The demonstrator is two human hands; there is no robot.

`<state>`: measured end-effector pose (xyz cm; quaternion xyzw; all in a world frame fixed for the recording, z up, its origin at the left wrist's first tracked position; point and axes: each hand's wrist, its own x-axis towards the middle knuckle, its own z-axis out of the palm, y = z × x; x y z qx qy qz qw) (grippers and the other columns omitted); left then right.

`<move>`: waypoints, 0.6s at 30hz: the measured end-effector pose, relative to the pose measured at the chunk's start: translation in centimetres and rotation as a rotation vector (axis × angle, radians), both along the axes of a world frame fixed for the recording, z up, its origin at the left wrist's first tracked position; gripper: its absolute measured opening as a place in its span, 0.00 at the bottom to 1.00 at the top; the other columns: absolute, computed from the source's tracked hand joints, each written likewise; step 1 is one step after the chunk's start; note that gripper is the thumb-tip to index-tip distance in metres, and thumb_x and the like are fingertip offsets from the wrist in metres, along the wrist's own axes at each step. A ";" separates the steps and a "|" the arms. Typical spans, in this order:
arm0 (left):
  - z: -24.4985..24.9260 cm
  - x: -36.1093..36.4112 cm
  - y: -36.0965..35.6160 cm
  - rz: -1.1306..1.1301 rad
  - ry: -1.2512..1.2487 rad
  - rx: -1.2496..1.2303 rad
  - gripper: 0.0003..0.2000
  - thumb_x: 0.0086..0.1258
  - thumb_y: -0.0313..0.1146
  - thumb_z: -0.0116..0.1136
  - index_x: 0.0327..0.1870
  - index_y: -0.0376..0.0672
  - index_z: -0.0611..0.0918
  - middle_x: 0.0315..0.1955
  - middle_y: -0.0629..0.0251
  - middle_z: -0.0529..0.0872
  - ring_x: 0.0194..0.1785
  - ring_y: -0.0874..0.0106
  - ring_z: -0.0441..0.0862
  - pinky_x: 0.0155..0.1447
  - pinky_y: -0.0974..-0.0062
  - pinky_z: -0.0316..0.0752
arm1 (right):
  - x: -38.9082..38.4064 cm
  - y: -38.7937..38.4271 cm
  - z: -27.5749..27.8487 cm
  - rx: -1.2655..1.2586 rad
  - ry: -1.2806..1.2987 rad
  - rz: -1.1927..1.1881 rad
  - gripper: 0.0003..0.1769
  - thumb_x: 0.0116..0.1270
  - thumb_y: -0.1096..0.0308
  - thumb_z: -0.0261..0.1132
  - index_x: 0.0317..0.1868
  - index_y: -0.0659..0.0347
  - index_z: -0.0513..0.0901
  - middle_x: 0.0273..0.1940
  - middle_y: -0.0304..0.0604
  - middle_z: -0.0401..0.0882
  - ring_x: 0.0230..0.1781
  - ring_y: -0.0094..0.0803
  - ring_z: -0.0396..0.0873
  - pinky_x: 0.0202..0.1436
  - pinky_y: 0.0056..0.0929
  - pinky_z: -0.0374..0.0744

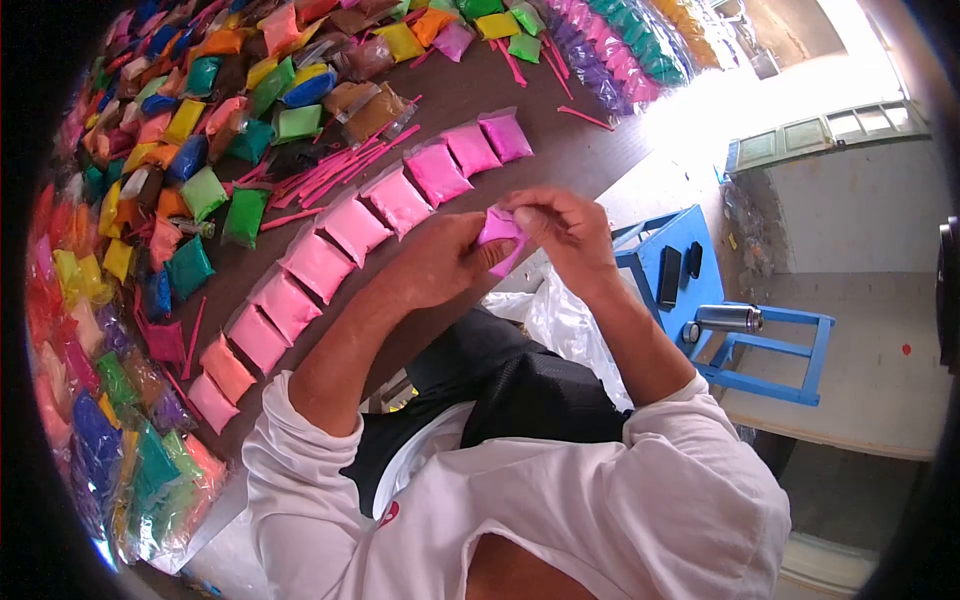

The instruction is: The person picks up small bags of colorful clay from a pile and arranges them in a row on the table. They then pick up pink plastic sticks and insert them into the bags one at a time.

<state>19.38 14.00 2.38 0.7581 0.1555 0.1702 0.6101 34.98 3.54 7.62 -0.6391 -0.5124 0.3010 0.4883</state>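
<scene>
My left hand (445, 262) is closed round a small purple-pink packet (500, 236) near the table's front edge. The fingers of my right hand (560, 228) pinch the packet's upper right edge. Beyond my hands, a curved row of several pink packets (394, 200) lies on the dark table (520, 105). The row runs from a purple-pink packet (506, 135) at the far end, through lighter pinks and an orange-pink one (228, 368), to a pink packet (212, 403) at the near left.
Pink sticks (320, 172) lie behind the row. Many coloured packets (203, 192) are heaped at the left and back. Long packed strips (610, 50) lie at the back right. A blue stool (690, 290) at the right holds a phone (669, 277) and a steel flask (728, 318).
</scene>
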 end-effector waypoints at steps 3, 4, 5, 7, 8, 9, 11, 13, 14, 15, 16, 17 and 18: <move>-0.3 0.0 0.1 -0.001 0.078 0.026 0.15 0.71 0.42 0.60 0.39 0.36 0.81 0.27 0.49 0.81 0.29 0.57 0.77 0.36 0.64 0.71 | 0.8 0.0 1.0 -0.103 0.192 -0.111 0.12 0.69 0.70 0.65 0.50 0.65 0.81 0.39 0.36 0.84 0.36 0.20 0.78 0.40 0.20 0.78; 0.0 0.0 0.1 -0.003 0.053 0.027 0.15 0.71 0.42 0.60 0.39 0.36 0.81 0.27 0.49 0.81 0.29 0.57 0.77 0.36 0.64 0.71 | 1.0 -0.1 1.0 -0.086 0.148 -0.086 0.12 0.68 0.69 0.66 0.49 0.65 0.82 0.39 0.36 0.83 0.36 0.21 0.78 0.40 0.20 0.78; 0.6 -0.1 0.1 -0.005 0.028 0.027 0.15 0.71 0.42 0.60 0.40 0.36 0.81 0.27 0.49 0.81 0.29 0.58 0.77 0.36 0.64 0.71 | 1.2 -0.2 0.7 -0.069 0.104 -0.061 0.12 0.67 0.69 0.67 0.49 0.64 0.82 0.38 0.37 0.83 0.35 0.21 0.78 0.39 0.20 0.78; 0.9 -0.1 0.1 -0.009 0.015 0.023 0.15 0.71 0.42 0.60 0.40 0.36 0.81 0.27 0.49 0.82 0.29 0.58 0.78 0.36 0.64 0.71 | 1.4 -0.2 0.4 -0.032 -0.037 -0.006 0.12 0.66 0.68 0.69 0.47 0.64 0.83 0.36 0.38 0.83 0.34 0.22 0.78 0.38 0.21 0.77; 1.0 -0.1 0.1 -0.010 0.027 0.020 0.15 0.71 0.42 0.59 0.40 0.36 0.81 0.27 0.50 0.82 0.29 0.59 0.78 0.36 0.65 0.71 | 1.4 -0.1 0.3 -0.011 -0.134 0.026 0.12 0.65 0.68 0.69 0.46 0.64 0.84 0.35 0.38 0.82 0.34 0.23 0.78 0.37 0.22 0.77; 1.0 -0.1 0.1 -0.011 0.040 0.017 0.15 0.71 0.42 0.59 0.40 0.36 0.81 0.27 0.50 0.82 0.29 0.59 0.78 0.37 0.65 0.71 | 1.4 0.0 0.2 0.010 -0.231 0.058 0.11 0.65 0.68 0.69 0.45 0.63 0.84 0.34 0.39 0.82 0.33 0.24 0.78 0.37 0.23 0.77; 1.2 -0.2 0.1 -0.013 0.059 0.029 0.15 0.71 0.42 0.59 0.40 0.35 0.81 0.27 0.50 0.82 0.30 0.60 0.78 0.37 0.65 0.71 | 1.1 0.1 0.8 -0.048 -0.278 0.042 0.10 0.65 0.68 0.69 0.44 0.64 0.85 0.33 0.41 0.81 0.33 0.25 0.78 0.36 0.24 0.76; 1.4 -0.3 0.1 -0.019 0.056 0.021 0.15 0.71 0.42 0.59 0.40 0.35 0.81 0.27 0.51 0.82 0.30 0.61 0.79 0.37 0.65 0.72 | 0.9 0.1 0.9 -0.083 -0.293 0.016 0.10 0.65 0.68 0.69 0.43 0.64 0.84 0.33 0.42 0.80 0.33 0.26 0.78 0.36 0.25 0.76; 1.5 -0.3 0.1 -0.024 0.043 0.007 0.15 0.71 0.42 0.59 0.41 0.35 0.81 0.27 0.51 0.82 0.30 0.61 0.79 0.37 0.65 0.72 | 0.9 0.1 0.9 -0.088 -0.286 -0.002 0.10 0.65 0.68 0.69 0.43 0.65 0.84 0.34 0.42 0.81 0.33 0.26 0.78 0.36 0.25 0.76; 1.5 -0.3 0.1 -0.028 0.030 -0.007 0.16 0.71 0.43 0.59 0.41 0.35 0.81 0.27 0.51 0.81 0.30 0.61 0.78 0.37 0.65 0.72 | 0.9 0.2 0.9 -0.094 -0.279 -0.020 0.10 0.65 0.68 0.68 0.42 0.65 0.84 0.34 0.42 0.81 0.33 0.26 0.78 0.36 0.26 0.76; 1.5 -0.3 0.1 -0.031 0.030 -0.007 0.16 0.71 0.43 0.59 0.41 0.36 0.81 0.27 0.51 0.81 0.29 0.61 0.78 0.37 0.65 0.72 | 1.0 0.2 0.6 -0.096 -0.253 -0.022 0.09 0.65 0.69 0.68 0.42 0.65 0.84 0.34 0.42 0.81 0.33 0.26 0.78 0.36 0.26 0.76; 1.3 -0.3 0.2 -0.034 0.029 -0.007 0.16 0.71 0.43 0.59 0.41 0.36 0.81 0.27 0.51 0.81 0.29 0.61 0.78 0.37 0.66 0.71 | 1.1 0.2 0.2 -0.098 -0.228 -0.023 0.09 0.65 0.69 0.68 0.42 0.65 0.84 0.34 0.42 0.81 0.33 0.26 0.78 0.36 0.26 0.76; 1.1 -0.2 0.3 -0.035 0.029 -0.007 0.16 0.71 0.43 0.59 0.41 0.36 0.81 0.27 0.51 0.81 0.29 0.61 0.78 0.37 0.66 0.71 | 1.2 0.3 0.0 -0.100 -0.202 -0.023 0.08 0.65 0.69 0.68 0.41 0.65 0.84 0.34 0.43 0.80 0.32 0.27 0.78 0.35 0.26 0.76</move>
